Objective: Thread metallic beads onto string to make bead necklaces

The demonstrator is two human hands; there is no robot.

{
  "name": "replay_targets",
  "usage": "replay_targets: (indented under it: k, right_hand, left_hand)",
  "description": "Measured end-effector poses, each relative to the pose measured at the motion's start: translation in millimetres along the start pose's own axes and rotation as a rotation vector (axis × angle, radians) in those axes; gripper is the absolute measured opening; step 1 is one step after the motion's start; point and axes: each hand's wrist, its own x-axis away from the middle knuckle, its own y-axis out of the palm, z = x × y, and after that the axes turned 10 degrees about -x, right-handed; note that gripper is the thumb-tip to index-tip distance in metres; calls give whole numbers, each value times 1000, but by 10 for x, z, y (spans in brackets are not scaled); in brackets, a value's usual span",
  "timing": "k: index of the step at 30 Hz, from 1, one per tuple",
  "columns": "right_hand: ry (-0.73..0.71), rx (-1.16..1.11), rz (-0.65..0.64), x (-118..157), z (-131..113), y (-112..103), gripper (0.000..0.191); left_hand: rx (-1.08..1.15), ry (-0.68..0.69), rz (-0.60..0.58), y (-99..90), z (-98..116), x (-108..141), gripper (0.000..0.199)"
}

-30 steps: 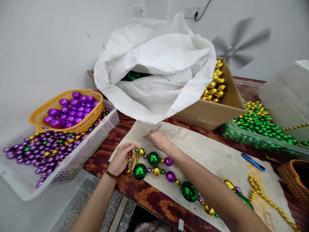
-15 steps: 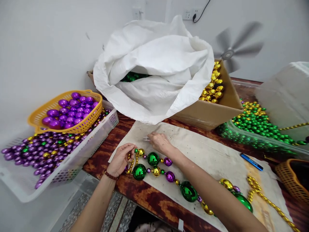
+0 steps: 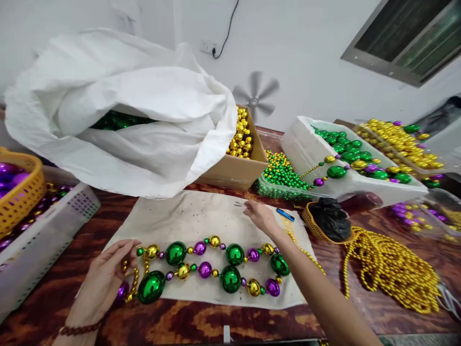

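Observation:
My left hand (image 3: 108, 276), with a beaded bracelet at the wrist, pinches the left end of a bead garland (image 3: 205, 269) near a small green bead. Large green, gold and purple balls make up the garland, which lies in two rows on a pale cloth (image 3: 201, 216). A short gold bead strand (image 3: 135, 283) hangs by my left fingers. Over the cloth's right part, my right hand (image 3: 260, 216) has its fingers closed round a thin metal tool (image 3: 238, 205), perhaps tweezers or small scissors. A blue object (image 3: 285, 214) lies just right of that hand.
A white sack (image 3: 144, 163) and a cardboard box (image 3: 234, 170) of gold beads stand behind the cloth. Left are a yellow basket (image 3: 21, 202) and a white crate (image 3: 46, 245). Rightward are a foam box (image 3: 334, 187), a small basket (image 3: 313, 223) and piled gold strands (image 3: 399, 269).
The view has swung to the right, showing the whole garland and the right side of the table. My right hand has moved rightward, farther from my left hand, which keeps its pinch.

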Motion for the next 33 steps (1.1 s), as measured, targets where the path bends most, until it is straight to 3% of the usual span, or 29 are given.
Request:
replay_targets:
  k: [3, 6, 11, 14, 16, 19, 22, 23, 26, 29, 33]
  right_hand:
    - [134, 19, 47, 73, 509, -124, 29]
    - [129, 12, 31, 121, 821, -149, 28]
    - [69, 31, -44, 260, 1105, -140, 25]
    - [44, 61, -20, 301, 1096, -140, 31]
    - [-10, 57, 54, 274, 896, -106, 32]
    - [-243, -224, 85, 252, 193, 33, 27]
    - [-516, -688, -232, 319, -812, 269, 32]
    - [-561, -788, -347, 338, -1137, 361, 36]
    - [-577, -1016, -501, 340, -1881, 626, 35]
    - [-536, -1244, -554, 296, -2231, 823, 26]
    - [-481, -1387, -466, 265, -2341, 967, 15]
  left_hand:
    - [-5, 18, 9, 30, 34, 27, 26]
    - [-19, 56, -1, 40, 53, 67, 26]
    - [-35, 103, -17, 33, 19, 90, 34]
    - [-49, 153, -26, 57, 3, 116, 42]
    - [-68, 179, -44, 84, 6, 130, 44]
    - [-91, 208, -71, 124, 19, 136, 44]
    - [-132, 243, -72, 147, 31, 155, 41]
    - [-152, 256, -75, 148, 34, 165, 40]
    - [-218, 302, -93, 124, 48, 194, 39]
    - [-273, 336, -101, 79, 59, 206, 37]
    - [-293, 367, -81, 33, 39, 177, 33]
